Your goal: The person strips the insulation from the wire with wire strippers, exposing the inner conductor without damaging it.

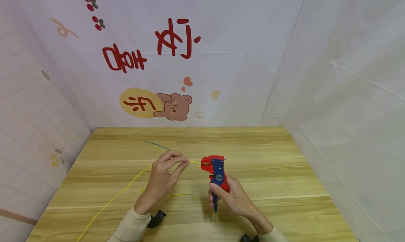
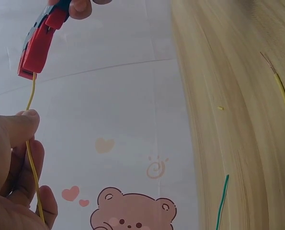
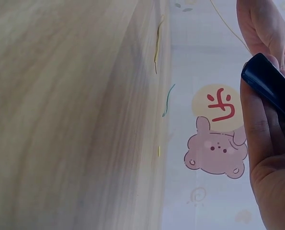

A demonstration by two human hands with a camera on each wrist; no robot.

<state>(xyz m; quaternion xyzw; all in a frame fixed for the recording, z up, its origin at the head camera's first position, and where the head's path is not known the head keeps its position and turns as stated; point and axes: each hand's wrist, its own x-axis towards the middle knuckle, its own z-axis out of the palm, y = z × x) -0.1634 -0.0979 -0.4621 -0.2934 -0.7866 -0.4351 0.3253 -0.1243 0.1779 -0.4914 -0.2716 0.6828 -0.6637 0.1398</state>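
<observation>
A long yellow wire [image 1: 107,204] is pinched between the thumb and fingers of my left hand [image 1: 166,173], near one end. My right hand [image 1: 235,198] grips the handles of a red and blue wire stripper [image 1: 219,170], its head towards the left hand. The wire's end reaches the red mouth of the stripper; in the left wrist view the yellow wire [image 2: 32,93] goes up into the red tip [image 2: 35,55]. How deep it sits inside is hidden. In the right wrist view only the dark handle [image 3: 267,79] shows across the fingers.
A shorter yellow wire [image 1: 178,194] with a bare copper end lies below the left hand on the wooden table [image 1: 284,185]. Behind that hand is a green wire [image 1: 156,144]. A tiny yellow scrap [image 2: 221,108] lies nearby. Printed cloth [image 1: 240,87] hangs at the back.
</observation>
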